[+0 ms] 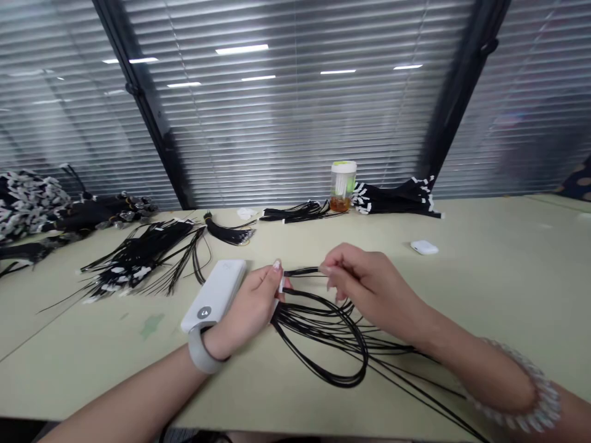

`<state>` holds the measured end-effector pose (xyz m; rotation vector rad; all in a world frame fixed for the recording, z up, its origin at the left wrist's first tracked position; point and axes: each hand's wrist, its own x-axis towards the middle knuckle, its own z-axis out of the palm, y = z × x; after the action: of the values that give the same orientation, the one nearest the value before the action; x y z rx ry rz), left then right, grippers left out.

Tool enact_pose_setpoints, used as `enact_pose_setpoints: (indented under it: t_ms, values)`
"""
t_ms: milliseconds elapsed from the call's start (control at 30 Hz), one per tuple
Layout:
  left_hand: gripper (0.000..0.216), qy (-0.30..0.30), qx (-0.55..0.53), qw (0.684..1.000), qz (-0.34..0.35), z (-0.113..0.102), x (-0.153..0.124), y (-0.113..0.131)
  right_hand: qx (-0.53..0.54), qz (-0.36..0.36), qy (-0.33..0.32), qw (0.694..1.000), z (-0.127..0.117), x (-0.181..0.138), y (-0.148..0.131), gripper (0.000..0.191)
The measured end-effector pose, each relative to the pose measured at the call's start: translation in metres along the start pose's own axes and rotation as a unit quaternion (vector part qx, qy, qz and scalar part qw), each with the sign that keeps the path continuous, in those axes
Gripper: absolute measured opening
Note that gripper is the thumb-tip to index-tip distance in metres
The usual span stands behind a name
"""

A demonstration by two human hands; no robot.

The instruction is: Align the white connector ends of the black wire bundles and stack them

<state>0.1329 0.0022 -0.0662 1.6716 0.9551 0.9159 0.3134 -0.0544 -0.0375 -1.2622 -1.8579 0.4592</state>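
My left hand (264,294) pinches the white connector end of a black cable between thumb and fingers. To its right, my right hand (355,277) has its fingertips closed on the same thin black wires, which run level between the two hands. Below them a bundle of black cables (318,323) spreads over the table toward the lower right, with one thick loop (362,363) bending round at the front. White connectors at the bundle's left end are partly hidden by my left fingers. A white power bank (217,292) lies beside my left wrist.
Piles of black cables with white ends (143,252) cover the table's left side. Along the back are a short cable bundle (228,232), more cables (295,212), a lidded jar with amber liquid (342,187) and another bundle (397,197). A white earbud case (424,247) lies at right.
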Motion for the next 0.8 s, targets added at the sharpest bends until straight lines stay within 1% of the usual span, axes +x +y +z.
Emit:
enact_pose_setpoints:
  t_ms: [67, 133, 333, 433, 533, 633, 800]
  values:
    - [0.041, -0.008, -0.019, 1.0, 0.003, -0.001, 0.0, -0.003, -0.088, -0.041, -0.016, 0.995, -0.001, 0.0, -0.002, 0.016]
    - [0.04, -0.011, -0.022, 1.0, 0.006, -0.002, 0.0, -0.003, -0.143, -0.072, -0.025, 0.987, 0.0, 0.001, -0.003, 0.015]
    - [0.043, -0.001, 0.037, 0.999, -0.002, 0.0, -0.003, 0.005, -0.212, -0.082, -0.009, 0.974, 0.009, 0.0, 0.0, 0.016]
    - [0.044, -0.009, 0.04, 0.999, 0.012, -0.001, -0.004, 0.004, -0.255, -0.083, -0.023, 0.963, 0.011, -0.001, -0.002, 0.021]
    - [0.045, -0.011, 0.043, 0.999, 0.026, -0.002, -0.004, 0.002, -0.298, -0.101, -0.041, 0.948, 0.012, -0.002, -0.003, 0.025]
    - [0.045, -0.009, 0.054, 0.998, 0.031, -0.002, -0.005, 0.002, -0.349, -0.144, -0.035, 0.925, 0.013, -0.004, -0.002, 0.025]
    - [0.043, -0.001, 0.079, 0.995, 0.053, 0.0, -0.004, 0.005, -0.425, -0.265, 0.013, 0.865, 0.013, -0.007, 0.0, 0.022]
